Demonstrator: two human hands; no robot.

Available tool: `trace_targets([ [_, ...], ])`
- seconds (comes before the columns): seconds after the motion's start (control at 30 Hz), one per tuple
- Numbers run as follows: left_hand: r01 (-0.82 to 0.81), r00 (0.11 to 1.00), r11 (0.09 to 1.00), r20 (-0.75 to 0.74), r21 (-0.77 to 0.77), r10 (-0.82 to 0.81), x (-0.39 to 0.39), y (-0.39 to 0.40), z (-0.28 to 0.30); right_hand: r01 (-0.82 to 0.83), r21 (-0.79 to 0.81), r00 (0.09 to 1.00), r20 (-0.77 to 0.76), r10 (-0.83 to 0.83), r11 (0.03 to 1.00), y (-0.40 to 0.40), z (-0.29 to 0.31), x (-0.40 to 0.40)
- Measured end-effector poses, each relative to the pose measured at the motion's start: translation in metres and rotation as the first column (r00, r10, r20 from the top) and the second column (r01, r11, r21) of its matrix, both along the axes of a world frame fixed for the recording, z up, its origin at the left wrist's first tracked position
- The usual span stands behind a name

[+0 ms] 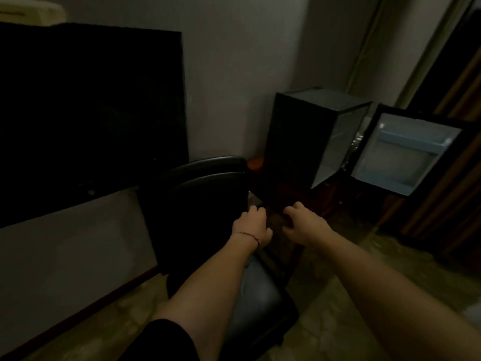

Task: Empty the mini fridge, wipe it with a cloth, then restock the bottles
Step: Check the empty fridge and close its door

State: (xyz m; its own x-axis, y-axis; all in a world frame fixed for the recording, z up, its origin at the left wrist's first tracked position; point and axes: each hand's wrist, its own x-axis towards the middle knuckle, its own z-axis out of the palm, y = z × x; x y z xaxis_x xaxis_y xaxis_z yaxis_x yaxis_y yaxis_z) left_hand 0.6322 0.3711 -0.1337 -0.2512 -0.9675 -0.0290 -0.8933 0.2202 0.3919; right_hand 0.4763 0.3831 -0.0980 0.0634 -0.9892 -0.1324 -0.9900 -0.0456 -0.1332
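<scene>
The black mini fridge stands at the right on a low dark wooden stand. Its door is swung wide open to the right. The pale inside and the door shelves show no bottles. No cloth is visible. My left hand, with a thin red cord at the wrist, and my right hand reach forward side by side, below and left of the fridge. Both have fingers curled downward over the stand's dark near edge. The dim light hides whether they hold anything.
A black padded chair stands just left of my hands, its seat under my left forearm. A large dark screen leans on the wall at left. A small orange object sits behind the chair. Dark wooden panels line the right side.
</scene>
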Motion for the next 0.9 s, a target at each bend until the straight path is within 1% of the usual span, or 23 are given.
trace_targets([
  [0.17, 0.065, 0.997, 0.997, -0.034, 0.032, -0.063, -0.115, -0.068, 0.003, 0.132, -0.010, 0.991, 0.009, -0.132, 0.991, -0.050, 0.008, -0.112],
  [0.3, 0.124, 0.991, 0.991, -0.059, 0.053, -0.121, -0.182, -0.105, -0.002, 0.192, -0.055, 0.981, 0.018, -0.191, 0.980, -0.087, 0.009, -0.175],
  [0.37, 0.137, 0.990, 0.988, -0.042, 0.067, -0.135, -0.210, -0.118, -0.006, 0.184, -0.039, 0.983, -0.003, -0.184, 0.982, -0.100, 0.006, -0.199],
  [0.5, 0.120, 0.993, 0.989, -0.034, 0.091, -0.117, -0.260, -0.148, -0.006, 0.172, -0.048, 0.984, -0.038, -0.174, 0.984, -0.129, -0.003, -0.248],
  [0.6, 0.102, 0.995, 0.991, -0.012, 0.092, -0.102, -0.302, -0.169, -0.003, 0.147, -0.024, 0.987, -0.059, -0.148, 0.989, -0.150, -0.011, -0.291],
  [0.73, 0.055, 0.998, 0.994, 0.002, 0.093, -0.056, -0.367, -0.193, 0.001, 0.126, -0.025, 0.991, -0.040, -0.127, 0.992, -0.181, -0.013, -0.358],
  [0.9, 0.002, 1.000, 0.995, 0.015, 0.100, -0.003, -0.458, -0.221, 0.011, 0.066, -0.026, 0.997, -0.035, -0.067, 0.997, -0.216, 0.000, -0.454],
])
